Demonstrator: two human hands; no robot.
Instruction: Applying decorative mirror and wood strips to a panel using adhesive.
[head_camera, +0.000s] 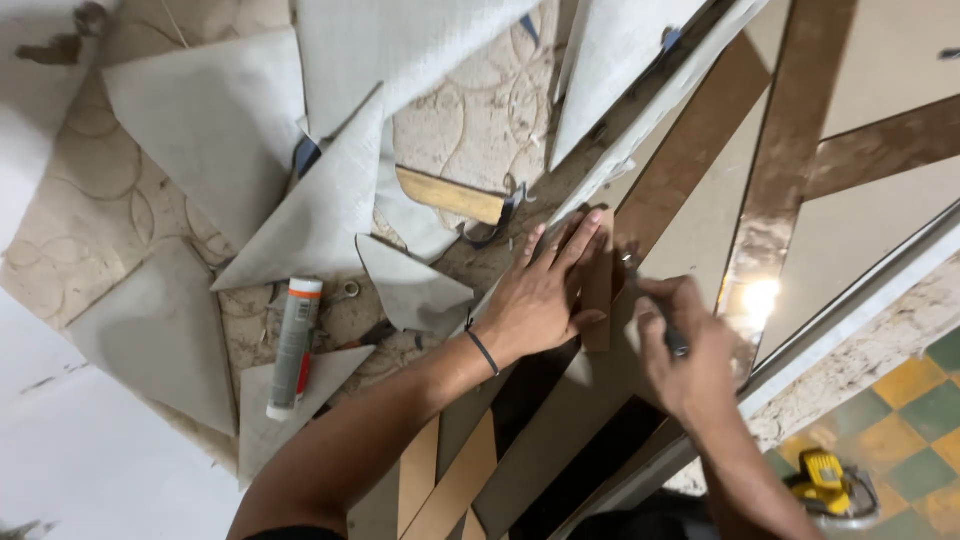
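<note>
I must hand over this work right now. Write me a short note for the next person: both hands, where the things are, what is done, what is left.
Left hand: flat, pressing a brown strip onto the grey panel.
Right hand: closed on a thin tool working at the strip's edge.
Nearby: sealant tube and grey triangular offcuts on the floor, yellow power tool lower right.
Done: several brown strips already lie on the panel.
Left: this strip is not finished.

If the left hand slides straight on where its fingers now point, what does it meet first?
Probably the long pale edge strip just past the fingertips of the left hand, which lies flat on a brown strip; depth is unclear.
</note>
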